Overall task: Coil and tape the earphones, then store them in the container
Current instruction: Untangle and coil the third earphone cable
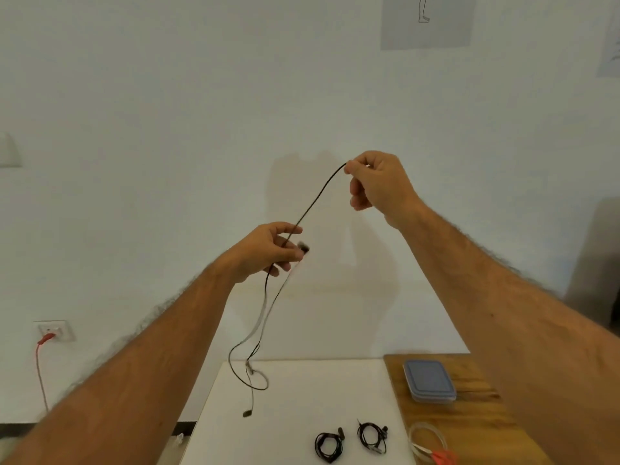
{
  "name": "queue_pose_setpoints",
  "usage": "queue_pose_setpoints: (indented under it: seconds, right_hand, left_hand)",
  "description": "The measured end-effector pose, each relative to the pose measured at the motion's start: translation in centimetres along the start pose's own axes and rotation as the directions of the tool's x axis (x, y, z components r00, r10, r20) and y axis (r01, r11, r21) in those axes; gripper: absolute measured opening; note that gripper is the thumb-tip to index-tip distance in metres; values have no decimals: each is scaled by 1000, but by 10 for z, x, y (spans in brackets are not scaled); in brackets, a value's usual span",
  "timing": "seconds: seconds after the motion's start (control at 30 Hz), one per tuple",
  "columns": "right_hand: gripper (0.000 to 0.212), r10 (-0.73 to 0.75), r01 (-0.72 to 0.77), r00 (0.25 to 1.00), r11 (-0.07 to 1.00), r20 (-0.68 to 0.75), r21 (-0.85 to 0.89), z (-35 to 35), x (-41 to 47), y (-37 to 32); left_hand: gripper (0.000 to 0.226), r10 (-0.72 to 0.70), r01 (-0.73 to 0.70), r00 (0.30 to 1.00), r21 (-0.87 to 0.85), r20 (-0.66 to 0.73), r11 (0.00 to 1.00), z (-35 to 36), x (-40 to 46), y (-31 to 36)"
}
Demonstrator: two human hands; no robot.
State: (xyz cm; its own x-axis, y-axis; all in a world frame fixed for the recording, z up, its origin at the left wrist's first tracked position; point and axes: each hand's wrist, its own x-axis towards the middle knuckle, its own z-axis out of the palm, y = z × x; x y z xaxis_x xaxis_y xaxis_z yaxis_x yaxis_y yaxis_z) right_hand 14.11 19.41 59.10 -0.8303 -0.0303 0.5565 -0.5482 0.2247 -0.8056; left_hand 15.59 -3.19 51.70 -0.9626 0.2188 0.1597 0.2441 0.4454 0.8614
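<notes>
I hold a pair of black earphones [313,203] up in front of the wall. My right hand [377,184] pinches one end of the cable high on the right. My left hand [271,251] grips the cable lower down, with an earbud [303,247] sticking out past its fingers. From my left hand the rest of the cable hangs in loose loops down to the white table [302,397]. A loose earbud [247,413] dangles just above that table. A lidded blue-grey container [429,380] sits on the wooden board [469,421] at the right.
Two coiled black earphone sets [328,446] [372,437] lie near the table's front edge. A clear tape roll [427,441] with a red end rests on the wooden board. A red cable [42,364] is plugged into a wall socket at lower left.
</notes>
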Motion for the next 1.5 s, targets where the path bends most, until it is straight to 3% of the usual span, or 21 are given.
queue_pose_setpoints:
  seconds: [0.1, 0.2, 0.37, 0.5, 0.6, 0.7, 0.77, 0.83, 1.0, 1.07, 1.17, 1.23, 1.33, 1.4, 1.47, 1.5]
  right_hand:
    - [15, 41, -40, 997, 999, -65, 15, -5, 3, 4]
    - [15, 98, -101, 991, 995, -96, -28, -8, 2, 15]
    - [12, 201, -200, 980, 970, -5, -136, -8, -5, 31]
    - [11, 256, -238, 965, 945, 53, -225, -5, -11, 39]
    - [15, 232, -172, 968, 891, 97, -420, -4, -14, 39]
    - [22, 125, -77, 991, 804, 41, -590, 4, -17, 34]
    - [25, 54, -64, 998, 886, -35, -459, 10, -19, 23]
    - [32, 98, -98, 995, 983, -12, -156, 17, -23, 4]
    - [52, 209, -319, 902, 912, 377, 257, 22, -30, -37]
    - [42, 174, -302, 896, 913, 408, 274, 15, -30, -45]
    - [18, 83, -129, 935, 985, 345, 111, 3, -24, -59]
    - [16, 31, -34, 954, 999, 298, 6, -5, -18, -74]
    - [15, -35, 59, 967, 994, 251, -88, -21, -7, -101]
    - [19, -55, 92, 965, 987, 255, -135, -32, 2, -118]
    - [23, -33, 91, 952, 980, 304, -179, -38, 9, -133]
    - [24, -22, 93, 945, 975, 327, -203, -39, 11, -139]
  left_hand:
    - [46, -51, 51, 999, 100, -9, 994, -4, -4, -9]
    - [18, -63, 73, 995, 144, -79, 987, -15, -5, -4]
    - [24, 18, -4, 988, 92, -153, 996, -31, -5, 20]
    - [24, -55, 28, 990, -209, -126, 977, -33, -5, 48]
    - [24, -96, 62, 994, -493, -43, 868, -32, -4, 75]
    - [24, -65, 43, 998, -645, -11, 763, -29, -3, 100]
    - [25, -37, 7, 999, -682, -30, 731, -23, 0, 116]
    - [28, 4, -51, 998, -723, -67, 689, -14, 3, 130]
    - [22, 67, -205, 976, -757, -209, 620, -3, 7, 154]
    - [24, 77, -243, 965, -741, -252, 626, -6, 10, 158]
    - [25, 63, -234, 961, -665, -271, 709, -14, 9, 160]
    - [28, 11, -178, 961, -582, -278, 793, -17, 3, 159]
    - [38, -55, -40, 914, -223, -402, 974, -20, -5, 153]
    - [52, 51, -109, 842, -78, -538, 991, -23, -2, 150]
    - [53, 169, -258, 775, -60, -609, 964, -22, -2, 154]
    - [52, 186, -295, 775, -85, -604, 952, -19, -6, 158]
